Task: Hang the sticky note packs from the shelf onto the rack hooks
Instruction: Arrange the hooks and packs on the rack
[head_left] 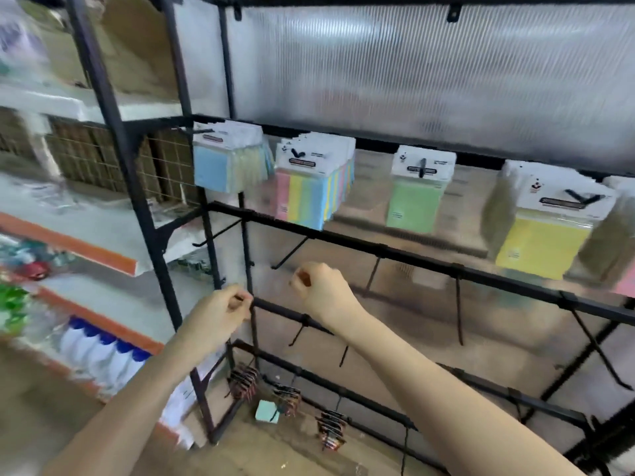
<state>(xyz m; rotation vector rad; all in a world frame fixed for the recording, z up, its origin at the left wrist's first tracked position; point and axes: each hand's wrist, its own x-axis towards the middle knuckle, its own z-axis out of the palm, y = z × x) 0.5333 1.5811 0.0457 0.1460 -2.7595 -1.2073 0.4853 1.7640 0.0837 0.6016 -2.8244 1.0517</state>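
Observation:
A black metal rack [343, 242] with several bars and hooks stands in front of me. On its upper bar hang several sticky note packs: a blue-fronted bunch [220, 166], a pink, yellow and blue striped bunch [307, 197], a green pack [414, 204] and a yellow bunch [543, 245]. The hooks on the second bar, such as a bare hook [288, 255], carry nothing. My left hand [220, 310] is closed beside the rack's left post, holding nothing. My right hand [321, 290] is a loose fist below the second bar, also holding nothing.
Small dark items [242, 381] hang on the lowest bar, with a teal block [268, 411] beside them. To the left are white and orange shelves [86, 249] with blue-capped white bottles [103, 352]. A translucent corrugated panel [412, 70] backs the rack.

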